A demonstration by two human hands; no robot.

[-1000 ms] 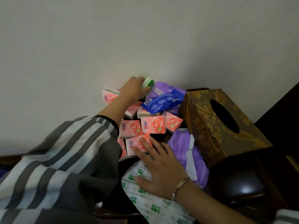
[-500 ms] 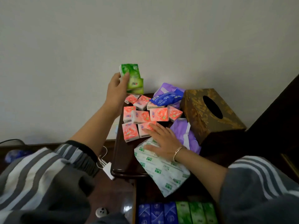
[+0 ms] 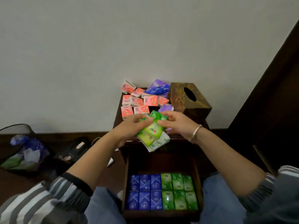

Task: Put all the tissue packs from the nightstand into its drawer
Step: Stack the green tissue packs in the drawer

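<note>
I hold the green tissue packs (image 3: 152, 129) between both hands above the front edge of the nightstand (image 3: 119, 110), with the open drawer (image 3: 161, 183) directly below. My left hand (image 3: 131, 125) has its grip closed on the left side of the bundle; my right hand (image 3: 176, 122) pinches the upper right corner with its fingertips. There appear to be two or three packs stacked loosely, plus a white-and-green pack (image 3: 159, 143) hanging at the bottom; I cannot tell whether it is gripped or only resting against the others.

Risks from here, as I judge them:

1. The lowest pack may slip out and land askew on the rows of blue packs (image 3: 144, 193) and green packs (image 3: 177, 193) already in the drawer. Cause: slick wrappers and a two-point hold on a loose stack.
2. The drawer's front rows look full. Only the dark back section is free, so a short release would pile packs on top and could block closing.
3. Pink packs (image 3: 137, 102) lie near the nightstand's left edge; a sleeve pass could knock them to the floor.
4. The tissue box (image 3: 189, 99) is not a pack and should remain.
</note>
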